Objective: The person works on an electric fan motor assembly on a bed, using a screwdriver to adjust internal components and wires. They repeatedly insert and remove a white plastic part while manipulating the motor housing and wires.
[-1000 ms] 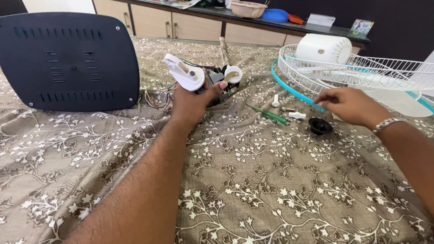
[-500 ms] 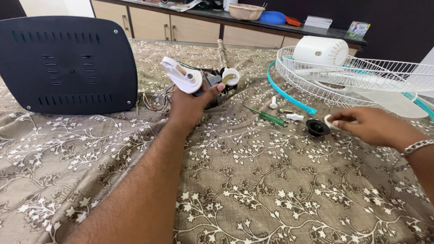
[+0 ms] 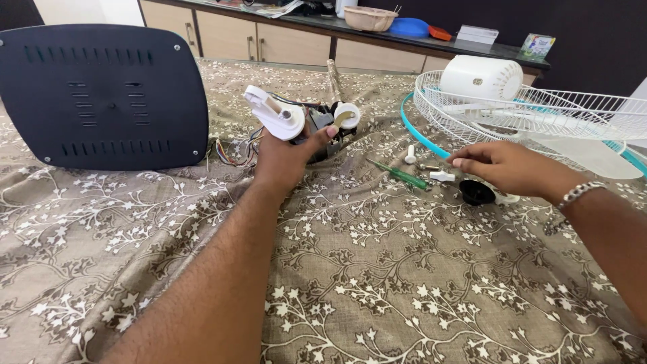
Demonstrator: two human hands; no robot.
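Your left hand point(image 3: 286, 158) is clamped around the fan motor assembly point(image 3: 306, 121), lifting it just off the floral tablecloth point(image 3: 377, 283) near the middle of the bed-like surface, toward its far edge. The white gearbox piece point(image 3: 273, 113) sticks up above your thumb; a white round cap point(image 3: 347, 114) sits at the motor's right end. Coloured wires point(image 3: 236, 149) trail off left of your wrist.

Your right hand point(image 3: 505, 168) hovers low over small parts, fingers loosely curled and pinched; can't tell if it grips anything. Just beside it: a black knob point(image 3: 476, 192) under the palm, a white screw-cap point(image 3: 441, 176) at the fingertips, a green screwdriver point(image 3: 401, 175) lying left of them, and a small white peg point(image 3: 410, 154) beyond that.

A white wire fan guard point(image 3: 539, 121) with a teal rim lies toward the far right edge, with a white motor cover point(image 3: 482, 77) behind it. A dark blue vented panel point(image 3: 101, 94) stands at the far left corner.
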